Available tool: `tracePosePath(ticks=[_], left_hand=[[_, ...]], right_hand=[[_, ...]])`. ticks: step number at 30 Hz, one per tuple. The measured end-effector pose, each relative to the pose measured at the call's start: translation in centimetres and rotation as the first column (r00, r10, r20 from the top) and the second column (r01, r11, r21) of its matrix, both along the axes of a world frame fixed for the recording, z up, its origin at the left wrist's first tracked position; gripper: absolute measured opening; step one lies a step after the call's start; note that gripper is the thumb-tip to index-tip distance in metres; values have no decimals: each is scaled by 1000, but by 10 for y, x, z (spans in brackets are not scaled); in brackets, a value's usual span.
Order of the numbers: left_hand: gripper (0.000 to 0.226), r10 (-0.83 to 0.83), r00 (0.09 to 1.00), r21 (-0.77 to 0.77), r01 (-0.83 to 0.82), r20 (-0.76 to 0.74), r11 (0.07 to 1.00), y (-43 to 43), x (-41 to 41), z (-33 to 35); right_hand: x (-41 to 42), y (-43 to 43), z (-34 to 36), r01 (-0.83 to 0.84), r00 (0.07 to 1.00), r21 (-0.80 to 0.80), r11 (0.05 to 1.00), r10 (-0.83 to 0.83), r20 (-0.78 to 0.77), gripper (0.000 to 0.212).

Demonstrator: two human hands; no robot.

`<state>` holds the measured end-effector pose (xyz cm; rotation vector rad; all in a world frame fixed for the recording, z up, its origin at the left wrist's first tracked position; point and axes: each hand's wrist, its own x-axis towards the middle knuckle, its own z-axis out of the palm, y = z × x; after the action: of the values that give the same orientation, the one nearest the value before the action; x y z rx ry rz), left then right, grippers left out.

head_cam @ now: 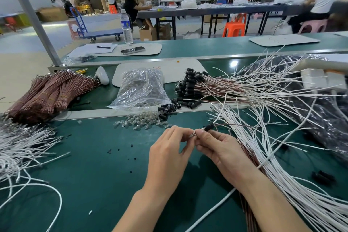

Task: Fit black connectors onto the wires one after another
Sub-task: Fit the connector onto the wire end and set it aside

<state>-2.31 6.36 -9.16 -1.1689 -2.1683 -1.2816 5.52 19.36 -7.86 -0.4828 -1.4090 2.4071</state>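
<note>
While black connector (209, 127) is being seated at frame centre | brown wire (232, 125) is being pinched by left hand (169, 153) and right hand (223, 149) | straight push being advised.

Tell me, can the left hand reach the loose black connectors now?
Probably yes: the loose black connectors lie open just beyond the left hand, though it must first release the wire end.

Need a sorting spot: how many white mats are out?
3 mats: one under the phone, one at the right end of the back bench, one behind the clear bag. Another may be cut off at right.
</note>
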Motion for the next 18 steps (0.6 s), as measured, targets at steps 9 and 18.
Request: tracePosePath(ticks=[9,18], left_hand=[[17,6,1000,-28,-6,-12,1000,1,2,2],[8,14,1000,-26,-14,-10,1000,1,3,4]], right_hand=[[0,0,1,41,999,21,999,-41,-7,28],[0,0,0,25,1000,35,999,-25,1,27]])
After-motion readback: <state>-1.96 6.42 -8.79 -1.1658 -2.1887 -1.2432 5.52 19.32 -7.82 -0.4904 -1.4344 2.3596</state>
